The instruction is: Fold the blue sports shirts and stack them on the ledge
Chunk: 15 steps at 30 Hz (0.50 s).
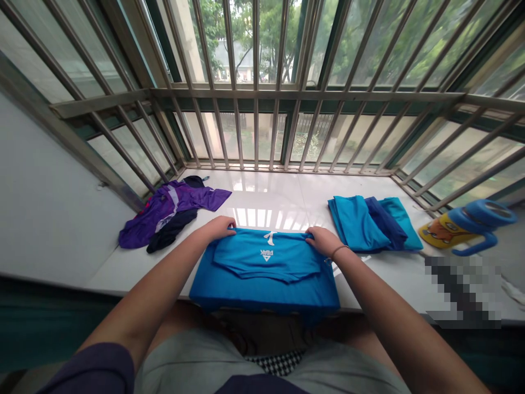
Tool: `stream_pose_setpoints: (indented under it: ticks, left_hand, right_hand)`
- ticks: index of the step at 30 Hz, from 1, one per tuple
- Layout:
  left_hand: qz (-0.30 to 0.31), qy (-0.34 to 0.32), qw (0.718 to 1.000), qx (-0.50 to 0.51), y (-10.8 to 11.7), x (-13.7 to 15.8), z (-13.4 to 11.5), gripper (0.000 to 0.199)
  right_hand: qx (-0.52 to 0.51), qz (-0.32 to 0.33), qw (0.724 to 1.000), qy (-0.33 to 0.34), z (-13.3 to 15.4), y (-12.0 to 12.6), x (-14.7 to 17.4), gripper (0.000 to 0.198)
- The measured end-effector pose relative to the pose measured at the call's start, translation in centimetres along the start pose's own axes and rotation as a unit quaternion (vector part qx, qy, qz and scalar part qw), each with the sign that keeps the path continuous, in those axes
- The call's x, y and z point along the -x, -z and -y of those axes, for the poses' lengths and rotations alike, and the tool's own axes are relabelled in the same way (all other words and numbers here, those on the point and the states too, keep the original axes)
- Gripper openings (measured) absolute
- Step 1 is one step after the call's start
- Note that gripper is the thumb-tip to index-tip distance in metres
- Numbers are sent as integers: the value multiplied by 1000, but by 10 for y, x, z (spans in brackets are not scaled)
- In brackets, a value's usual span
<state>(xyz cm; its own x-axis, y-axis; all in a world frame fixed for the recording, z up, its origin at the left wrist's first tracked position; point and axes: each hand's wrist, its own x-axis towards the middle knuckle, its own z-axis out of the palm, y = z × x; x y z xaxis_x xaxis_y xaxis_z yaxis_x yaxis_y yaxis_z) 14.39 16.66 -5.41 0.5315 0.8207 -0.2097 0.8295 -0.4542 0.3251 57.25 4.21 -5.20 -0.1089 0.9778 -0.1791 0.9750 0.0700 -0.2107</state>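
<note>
Spread before me on the white sill is a blue garment point(262, 287), partly folded, with a white logo and a white mark on its upper layer. Its near edge hangs over the sill's front. My left hand point(222, 227) pinches the far left corner of the fold. At the far right corner, my right hand point(324, 241) grips the same fold between thumb and fingers, a thin band round its wrist. The fabric between both hands lies fairly straight.
Folded blue and navy clothes point(365, 223) lie to the right. Beyond them stands a yellow and blue bottle point(459, 227) with a handle. Crumpled purple and dark clothes point(176, 208) lie at left. Metal window bars point(256, 131) enclose the sill point(283, 191). A pixelated patch covers the right front.
</note>
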Motion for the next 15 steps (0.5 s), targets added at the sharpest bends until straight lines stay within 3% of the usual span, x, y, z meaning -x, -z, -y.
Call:
stream_pose_setpoints:
  ticks: [5, 15]
  left_hand:
    - [-11, 14, 1000, -1, 8, -13, 6, 13]
    - [-176, 38, 983, -18, 52, -29, -4, 18]
  right_hand:
    - [-1, -7, 1000, -17, -10, 9, -27, 23]
    - [-4, -150, 988, -45, -2, 47, -57, 27]
